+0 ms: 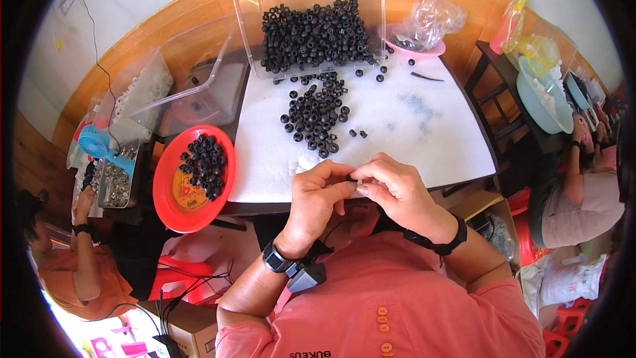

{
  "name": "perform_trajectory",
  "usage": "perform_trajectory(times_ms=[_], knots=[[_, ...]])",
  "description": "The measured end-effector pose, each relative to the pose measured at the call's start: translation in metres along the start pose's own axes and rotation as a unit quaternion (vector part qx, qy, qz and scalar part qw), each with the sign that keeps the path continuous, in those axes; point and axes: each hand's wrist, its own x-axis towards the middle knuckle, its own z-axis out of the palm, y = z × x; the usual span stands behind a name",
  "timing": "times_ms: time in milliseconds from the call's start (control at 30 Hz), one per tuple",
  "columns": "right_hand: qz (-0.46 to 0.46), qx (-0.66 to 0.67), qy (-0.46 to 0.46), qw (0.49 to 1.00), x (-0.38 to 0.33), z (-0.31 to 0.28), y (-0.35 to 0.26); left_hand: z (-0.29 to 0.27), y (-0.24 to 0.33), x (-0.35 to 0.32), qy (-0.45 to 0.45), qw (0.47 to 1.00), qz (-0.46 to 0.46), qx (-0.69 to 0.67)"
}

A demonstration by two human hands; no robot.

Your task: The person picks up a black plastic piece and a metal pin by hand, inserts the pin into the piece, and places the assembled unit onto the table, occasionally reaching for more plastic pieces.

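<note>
My left hand and my right hand meet over the table's near edge, thumbs and forefingers pinched together. Between the fingertips shows a small black part, mostly covered, so its full shape is hidden. Just beyond the hands, a loose pile of round black plastic pieces with holes is spread on the white table top. Two smaller black pieces lie apart from that pile. To the left, a red plastic bowl holds more black pieces.
At the back, a clear bin tipped toward me is heaped with black pieces. Beside it is a pink dish with a plastic bag. A thin black strip lies on the table. People sit at left and right.
</note>
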Motion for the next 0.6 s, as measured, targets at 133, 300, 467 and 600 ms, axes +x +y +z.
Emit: perform_trajectory(times_ms=[133, 300, 467, 600], knots=[[0.028, -0.134, 0.029, 0.990, 0.024, -0.023, 0.004, -0.012, 0.001, 0.001, 0.002, 1.000, 0.003, 0.002], [0.033, -0.336, -0.048, 0.940, 0.063, -0.028, 0.029, -0.021, 0.000, 0.006, 0.008, 0.998, -0.036, -0.043], [0.043, -0.436, -0.160, 0.885, 0.081, -0.013, 0.045, -0.024, -0.007, 0.005, -0.002, 0.999, -0.007, -0.039], [-0.026, -0.459, -0.186, 0.868, 0.079, -0.007, 0.043, -0.024, -0.007, 0.005, -0.011, 1.000, 0.009, -0.024]])
